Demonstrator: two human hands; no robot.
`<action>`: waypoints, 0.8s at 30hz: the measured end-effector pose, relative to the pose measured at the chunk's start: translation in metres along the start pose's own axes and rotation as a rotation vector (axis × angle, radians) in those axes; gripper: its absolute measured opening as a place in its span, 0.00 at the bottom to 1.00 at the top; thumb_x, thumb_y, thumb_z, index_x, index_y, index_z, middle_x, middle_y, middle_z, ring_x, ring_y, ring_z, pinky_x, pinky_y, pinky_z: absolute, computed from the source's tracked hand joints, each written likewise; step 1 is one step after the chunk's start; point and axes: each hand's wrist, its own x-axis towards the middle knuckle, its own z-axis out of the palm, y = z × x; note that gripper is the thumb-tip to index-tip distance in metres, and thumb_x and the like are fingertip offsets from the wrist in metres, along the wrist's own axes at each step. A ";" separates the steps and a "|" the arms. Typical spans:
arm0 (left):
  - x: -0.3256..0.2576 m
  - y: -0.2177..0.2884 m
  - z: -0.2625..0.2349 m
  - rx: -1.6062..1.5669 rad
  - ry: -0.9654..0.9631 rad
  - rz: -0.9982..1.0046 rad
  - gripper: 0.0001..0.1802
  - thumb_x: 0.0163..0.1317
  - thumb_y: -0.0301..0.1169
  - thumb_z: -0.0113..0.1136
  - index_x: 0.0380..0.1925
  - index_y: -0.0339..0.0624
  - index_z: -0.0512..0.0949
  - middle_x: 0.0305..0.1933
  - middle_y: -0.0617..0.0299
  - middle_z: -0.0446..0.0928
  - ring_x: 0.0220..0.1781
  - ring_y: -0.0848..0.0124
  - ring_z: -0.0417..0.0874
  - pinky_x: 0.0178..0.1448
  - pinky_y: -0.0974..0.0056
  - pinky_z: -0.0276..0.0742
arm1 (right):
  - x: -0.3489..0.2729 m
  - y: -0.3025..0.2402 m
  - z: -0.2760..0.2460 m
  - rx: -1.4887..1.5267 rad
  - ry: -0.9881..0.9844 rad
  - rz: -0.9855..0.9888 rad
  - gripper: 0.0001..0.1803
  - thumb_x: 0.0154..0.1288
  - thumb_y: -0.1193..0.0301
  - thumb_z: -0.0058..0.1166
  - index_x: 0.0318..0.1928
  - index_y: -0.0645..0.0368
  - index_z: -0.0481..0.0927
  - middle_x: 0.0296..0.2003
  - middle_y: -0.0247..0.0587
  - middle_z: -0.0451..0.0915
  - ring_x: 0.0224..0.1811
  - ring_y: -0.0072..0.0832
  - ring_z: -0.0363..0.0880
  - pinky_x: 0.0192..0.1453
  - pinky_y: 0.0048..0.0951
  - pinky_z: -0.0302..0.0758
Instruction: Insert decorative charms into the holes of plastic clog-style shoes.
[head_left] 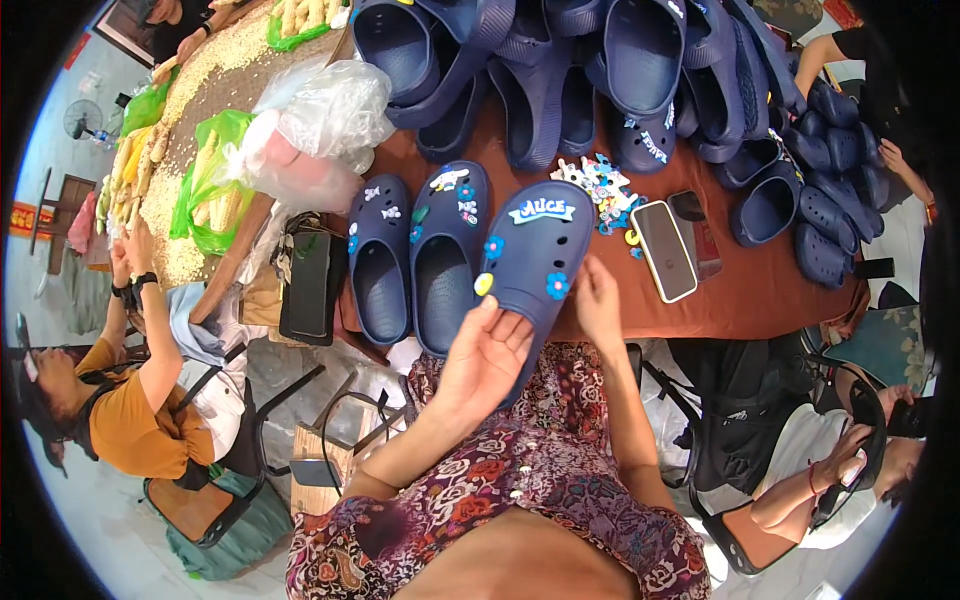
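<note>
A dark blue clog (527,255), toe pointing away, is held up over the table's near edge. My left hand (480,360) grips it, fingers inside the foot opening and thumb over the near left rim. On its top are a lettered charm (542,209), blue flower charms (557,286) and a yellow round charm (484,284). Close to the clog's right side is my right hand (599,305), fingers drawn together; what they hold, if anything, is hidden. Two decorated clogs, one nearer (445,290) and one farther left (380,290), lie beside the held clog.
Loose charms (600,185) lie in a pile beyond my right hand, beside a white-edged phone (663,252). Many blue clogs (645,60) are heaped across the brown-covered table (740,310). Plastic bags (310,130) and corn (212,190) are leftward. People sit on both sides.
</note>
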 end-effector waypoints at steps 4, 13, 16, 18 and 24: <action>0.014 -0.026 -0.023 -0.005 0.059 -0.022 0.12 0.64 0.40 0.57 0.43 0.49 0.75 0.51 0.66 0.77 0.57 0.70 0.73 0.66 0.64 0.63 | 0.001 -0.008 -0.019 0.124 0.059 0.067 0.16 0.75 0.67 0.40 0.51 0.65 0.74 0.39 0.36 0.79 0.41 0.21 0.77 0.43 0.26 0.77; 0.029 -0.045 -0.049 0.074 0.171 0.029 0.16 0.66 0.41 0.56 0.49 0.46 0.71 0.53 0.62 0.74 0.59 0.69 0.70 0.70 0.63 0.58 | 0.007 0.009 -0.009 -0.170 -0.006 0.001 0.17 0.71 0.69 0.48 0.57 0.62 0.72 0.47 0.41 0.78 0.47 0.23 0.77 0.48 0.26 0.76; 0.030 -0.048 -0.050 0.113 0.141 0.087 0.16 0.65 0.40 0.56 0.49 0.45 0.72 0.53 0.62 0.74 0.59 0.69 0.70 0.70 0.63 0.57 | 0.008 0.002 -0.004 -0.170 0.013 0.007 0.18 0.68 0.74 0.51 0.57 0.63 0.71 0.47 0.42 0.77 0.45 0.23 0.77 0.47 0.24 0.76; 0.035 -0.049 -0.062 0.219 0.099 0.126 0.17 0.66 0.40 0.55 0.49 0.44 0.72 0.53 0.63 0.73 0.59 0.69 0.70 0.69 0.63 0.57 | 0.008 0.002 -0.003 -0.191 0.017 0.009 0.18 0.67 0.74 0.51 0.56 0.63 0.72 0.47 0.42 0.77 0.45 0.23 0.78 0.46 0.24 0.76; 0.050 -0.051 -0.057 0.393 0.037 0.143 0.19 0.66 0.38 0.52 0.50 0.35 0.71 0.53 0.61 0.73 0.59 0.70 0.70 0.68 0.63 0.57 | 0.011 0.016 -0.010 -0.180 0.065 0.000 0.16 0.66 0.74 0.52 0.54 0.62 0.73 0.45 0.44 0.76 0.43 0.29 0.80 0.44 0.29 0.78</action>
